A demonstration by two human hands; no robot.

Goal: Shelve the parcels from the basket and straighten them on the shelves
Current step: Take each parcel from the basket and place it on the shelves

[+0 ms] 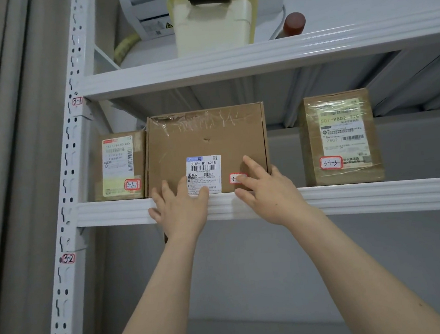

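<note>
Your left hand [182, 207] and right hand [266, 197], fingers straight and spread, press on the front face of the wide cardboard parcel [206, 141]. It stands at the front edge of the shelf [349, 198], touching the small parcel [119, 166] on its left.

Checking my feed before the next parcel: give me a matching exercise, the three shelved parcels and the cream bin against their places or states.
1 parcel tagged 3-1-1
2 large parcel
3 parcel tagged 3-1-3
4 cream bin

a on the top shelf
b touched by left hand and right hand
c stands apart at right
d leftmost

Pairs: 1-d, 2-b, 3-c, 4-a
</note>
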